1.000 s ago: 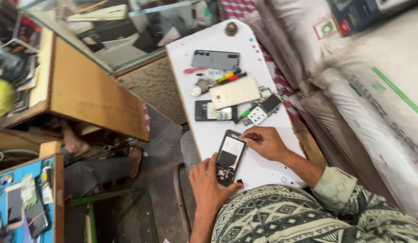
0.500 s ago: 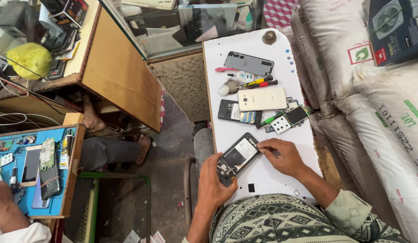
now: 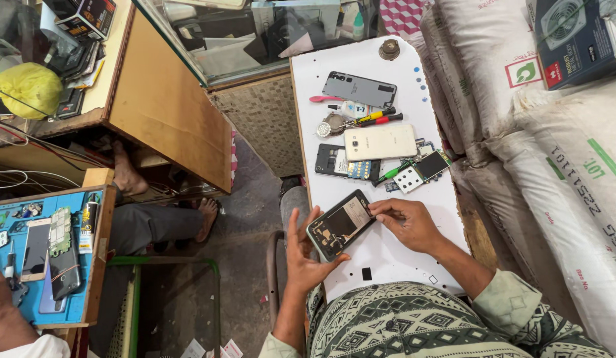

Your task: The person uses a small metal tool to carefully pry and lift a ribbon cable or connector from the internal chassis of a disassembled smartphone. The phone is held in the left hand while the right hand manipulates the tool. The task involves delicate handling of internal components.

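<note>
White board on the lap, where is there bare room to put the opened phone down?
Bare patches on the white board: the near end below the opened phone, around a small black square, and the far left strip beside the grey back cover. Crowded: the middle, with the pale phone, screwdrivers and circuit board.

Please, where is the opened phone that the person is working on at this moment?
In the head view, the opened phone is low on the white table, held in the left hand with the right hand at its right edge.
</note>
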The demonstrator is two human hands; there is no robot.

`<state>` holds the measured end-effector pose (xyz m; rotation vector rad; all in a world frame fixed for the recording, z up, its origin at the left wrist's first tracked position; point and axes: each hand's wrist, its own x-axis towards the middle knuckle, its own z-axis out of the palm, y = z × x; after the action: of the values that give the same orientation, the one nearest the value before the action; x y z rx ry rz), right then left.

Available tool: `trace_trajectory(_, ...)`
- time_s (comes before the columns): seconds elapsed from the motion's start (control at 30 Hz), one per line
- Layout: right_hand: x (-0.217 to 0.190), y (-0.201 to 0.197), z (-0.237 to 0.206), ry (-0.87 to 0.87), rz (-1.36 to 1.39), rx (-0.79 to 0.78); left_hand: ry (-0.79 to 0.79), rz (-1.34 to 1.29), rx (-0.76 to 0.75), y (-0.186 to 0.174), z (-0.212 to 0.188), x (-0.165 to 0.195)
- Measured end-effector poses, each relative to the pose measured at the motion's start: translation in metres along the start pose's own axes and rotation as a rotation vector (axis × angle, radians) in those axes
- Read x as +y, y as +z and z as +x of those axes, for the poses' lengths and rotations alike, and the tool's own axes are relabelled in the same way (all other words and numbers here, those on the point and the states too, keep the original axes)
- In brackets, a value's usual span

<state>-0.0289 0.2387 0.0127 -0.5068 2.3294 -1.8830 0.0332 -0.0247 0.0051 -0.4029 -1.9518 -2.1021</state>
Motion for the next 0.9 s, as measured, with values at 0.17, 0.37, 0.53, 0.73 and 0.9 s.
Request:
trace_trajectory(0.17, 0.004, -0.003, 0.001, 0.046, 0.007, -0.052, 0.058, 0.032, -0.033, 0.018, 0.007, -0.013)
trace_trajectory(0.37, 0.002, -0.003, 0.003, 0.033, 0.008, -0.075, 0.04, 0.207, -0.077, 0.034, 0.019, -0.002)
trace_trajectory(0.53, 0.001, -0.001, 0.003, 0.049, -0.012, -0.078, 0.074, 0.299, -0.052, 0.037, 0.023, 0.004)
trace_trajectory(0.73, 0.002, 0.004, 0.0, 0.0, -0.076, 0.056, 0.02, 0.22, -0.034, 0.034, 0.02, 0.007)
trace_trajectory(0.9, -0.008, -0.002, 0.002, -0.065, -0.207, 0.161, 0.11, 0.398, 0.0, 0.025, 0.009, 0.008)
